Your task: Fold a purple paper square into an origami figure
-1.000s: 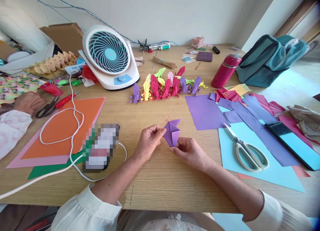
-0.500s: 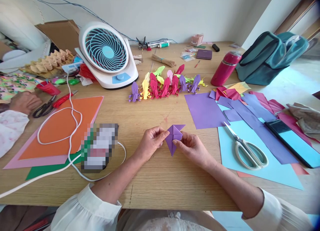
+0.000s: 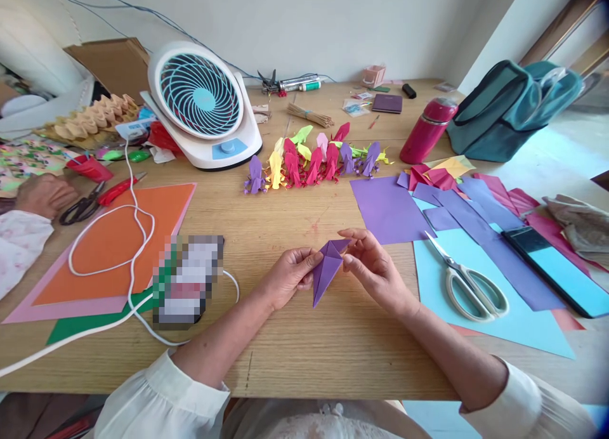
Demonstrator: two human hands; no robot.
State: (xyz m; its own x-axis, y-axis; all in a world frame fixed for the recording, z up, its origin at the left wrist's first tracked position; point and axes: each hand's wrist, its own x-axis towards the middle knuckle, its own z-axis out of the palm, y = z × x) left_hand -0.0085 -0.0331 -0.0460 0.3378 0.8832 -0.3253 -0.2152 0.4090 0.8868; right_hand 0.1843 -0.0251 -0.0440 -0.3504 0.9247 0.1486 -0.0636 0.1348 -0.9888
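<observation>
Head view, looking down: left hand (image 3: 289, 275) pinching a small folded purple paper (image 3: 326, 271) between thumb and fingers, just above the wooden table (image 3: 333, 344), near the middle of the scene. Paper narrowing to a long point at the bottom, broader at the top, with a corner toward the right. Right hand (image 3: 378, 271) at that corner, thumb and forefinger parted around it, other fingers loosely curled; actual contact impossible to tell. Beyond the hands, a cluster of folded paper figures (image 3: 314, 166) in purple, yellow, red, pink and green. Behind them to the left, a white fan (image 3: 202, 99) with blue blades. To the right of the hands, a flat purple sheet (image 3: 392, 210), then pale-handled scissors (image 3: 459, 272) lying on a light-blue sheet (image 3: 509, 334), near a black phone (image 3: 547, 268). Farther back on that side, a red flask (image 3: 428, 131) just beside a teal bag (image 3: 499, 118). To the left, an orange sheet (image 3: 95, 242) under a looped white cable (image 3: 47, 356), with a second phone (image 3: 185, 280), its screen pixelated, nearer the left forearm. At the far left edge, another person's hand (image 3: 45, 195), loosely curled, near dark-handled scissors (image 3: 78, 210).
</observation>
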